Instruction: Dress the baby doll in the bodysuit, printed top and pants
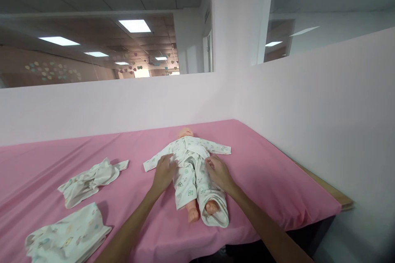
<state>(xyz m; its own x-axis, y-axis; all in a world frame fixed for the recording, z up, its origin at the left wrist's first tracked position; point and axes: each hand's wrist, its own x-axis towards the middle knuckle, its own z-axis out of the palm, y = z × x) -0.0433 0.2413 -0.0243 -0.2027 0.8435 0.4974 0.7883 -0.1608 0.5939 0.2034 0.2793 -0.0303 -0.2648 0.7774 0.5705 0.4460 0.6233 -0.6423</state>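
A baby doll [193, 212] lies on its back, head toward the wall, in a white printed long-sleeved top [179, 146] and matching trousers [186, 183]. My left hand [166, 169] is at the trousers' waist on the left side, its fingers curled onto the cloth. On the opposite side of the waist, my right hand [218, 171] pinches the fabric between thumb and fingers. The top's front hem lies bunched between my hands. Both doll feet show at the trouser openings; the right-hand leg opening is wide and loose around its foot.
Pink cloth [259, 181] covers the table. On the left lie a crumpled white garment [92, 181] and a folded printed one [69, 236]. White walls [308, 102] with windows rise behind and to the right. A wooden board edge [327, 189] shows at the right.
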